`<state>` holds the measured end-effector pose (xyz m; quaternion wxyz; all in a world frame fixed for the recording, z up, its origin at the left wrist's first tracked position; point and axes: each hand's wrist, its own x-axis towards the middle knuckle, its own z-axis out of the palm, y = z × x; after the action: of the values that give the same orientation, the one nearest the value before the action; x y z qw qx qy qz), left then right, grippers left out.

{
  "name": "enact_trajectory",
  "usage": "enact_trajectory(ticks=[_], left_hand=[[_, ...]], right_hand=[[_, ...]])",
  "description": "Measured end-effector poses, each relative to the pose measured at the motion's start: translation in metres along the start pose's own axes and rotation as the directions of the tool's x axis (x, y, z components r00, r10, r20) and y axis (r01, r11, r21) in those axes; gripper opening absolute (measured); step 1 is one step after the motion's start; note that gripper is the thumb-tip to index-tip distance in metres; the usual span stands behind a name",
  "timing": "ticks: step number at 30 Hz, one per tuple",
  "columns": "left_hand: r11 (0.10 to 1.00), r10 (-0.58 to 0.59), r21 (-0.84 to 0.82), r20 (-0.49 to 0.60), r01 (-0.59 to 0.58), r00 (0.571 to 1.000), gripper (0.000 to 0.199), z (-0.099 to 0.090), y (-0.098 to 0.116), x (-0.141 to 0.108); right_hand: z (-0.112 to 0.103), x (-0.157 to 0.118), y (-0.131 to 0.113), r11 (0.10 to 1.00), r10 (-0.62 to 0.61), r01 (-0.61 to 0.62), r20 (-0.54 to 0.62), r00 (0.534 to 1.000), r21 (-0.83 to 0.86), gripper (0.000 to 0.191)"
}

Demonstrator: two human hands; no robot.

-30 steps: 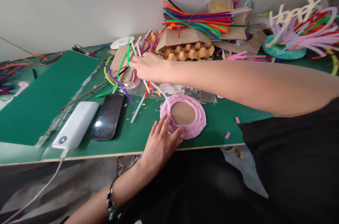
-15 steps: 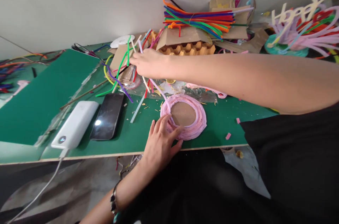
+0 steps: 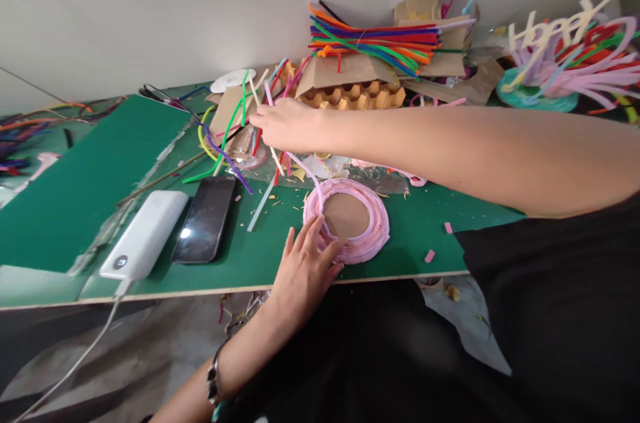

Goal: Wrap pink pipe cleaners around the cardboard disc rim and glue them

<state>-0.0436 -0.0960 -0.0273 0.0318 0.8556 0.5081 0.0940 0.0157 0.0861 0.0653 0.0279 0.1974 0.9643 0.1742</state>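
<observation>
A round pink coil (image 3: 377,241) with a brown cardboard centre (image 3: 346,213) lies flat near the table's front edge. My left hand (image 3: 311,256) rests on its lower left side, fingers spread. From the coil's inner left edge a pale lilac stem (image 3: 313,176) runs up and left to my right hand (image 3: 280,122). The fingers of that hand are pressed together at the stem, over a jumble of coloured stems. Its upper end (image 3: 269,94) shows beyond the fingers. The fingertips themselves are partly hidden.
Left of my hands lie a black phone (image 3: 206,220), a white power bank (image 3: 145,234) with a cable, and a green board (image 3: 90,176). Behind are an egg tray (image 3: 355,96) and a stem bundle (image 3: 375,40). A pink stem arrangement (image 3: 560,70) stands back right.
My right hand has shifted slightly right, and the stretch of lilac stem between it and the coil bows a little more. My left hand stays on the coil.
</observation>
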Motion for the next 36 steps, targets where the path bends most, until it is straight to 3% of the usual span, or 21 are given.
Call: enact_trajectory(ticks=[5, 9, 15, 19, 23, 25, 27, 29, 31, 34, 36], left_hand=[[0.999, -0.052, -0.012, 0.068, 0.053, 0.996, 0.029, -0.005, 0.003, 0.002], [0.997, -0.067, -0.020, 0.100, 0.069, 0.993, 0.028, -0.007, 0.003, 0.002], [0.999, -0.042, -0.011, 0.093, 0.043, 0.995, 0.041, -0.006, 0.003, 0.002], [0.999, -0.032, -0.018, 0.074, 0.033, 0.997, 0.034, -0.005, 0.003, 0.000], [0.999, -0.028, -0.021, 0.033, 0.029, 0.999, 0.032, -0.003, 0.003, -0.001], [0.999, -0.032, -0.025, 0.019, 0.032, 0.999, 0.031, -0.002, 0.003, -0.001], [0.999, -0.035, -0.030, 0.007, 0.035, 0.999, 0.031, -0.002, 0.003, -0.001], [0.999, -0.033, -0.040, 0.002, 0.033, 0.999, 0.031, -0.002, 0.003, -0.001], [0.998, -0.046, -0.050, 0.005, 0.047, 0.999, 0.033, -0.002, 0.003, -0.001], [0.995, -0.080, -0.050, 0.019, 0.081, 0.997, 0.033, -0.002, 0.004, 0.000], [0.995, -0.082, -0.047, 0.013, 0.083, 0.997, 0.031, -0.003, 0.004, 0.000]], right_hand=[[-0.006, 0.000, -0.005, 0.999, 0.018, -0.016, 0.060, 0.998, -0.035, 0.034], [-0.006, 0.002, -0.006, 0.998, -0.011, 0.013, 0.036, 0.999, -0.058, 0.033], [-0.005, 0.000, -0.011, 0.998, 0.024, -0.018, 0.088, 0.996, -0.061, 0.038], [-0.009, -0.008, -0.007, 1.000, 0.003, 0.000, 0.120, 0.993, -0.026, 0.034], [-0.031, -0.035, -0.005, 0.999, 0.026, -0.026, -0.007, 1.000, 0.031, 0.029], [-0.044, -0.062, -0.011, 0.997, 0.061, -0.058, -0.056, 0.997, 0.047, 0.028], [-0.050, -0.095, -0.023, 0.980, 0.122, -0.109, -0.067, 0.990, 0.167, 0.022], [-0.043, -0.128, -0.040, 0.921, 0.134, -0.133, 0.023, 0.991, 0.365, 0.018], [-0.023, -0.155, -0.059, 0.835, 0.170, -0.151, 0.014, 0.985, 0.528, 0.019], [0.017, -0.180, -0.086, 0.753, 0.285, -0.258, 0.053, 0.957, 0.605, 0.011], [0.039, -0.186, -0.100, 0.705, 0.349, -0.315, 0.076, 0.934, 0.636, 0.025]])
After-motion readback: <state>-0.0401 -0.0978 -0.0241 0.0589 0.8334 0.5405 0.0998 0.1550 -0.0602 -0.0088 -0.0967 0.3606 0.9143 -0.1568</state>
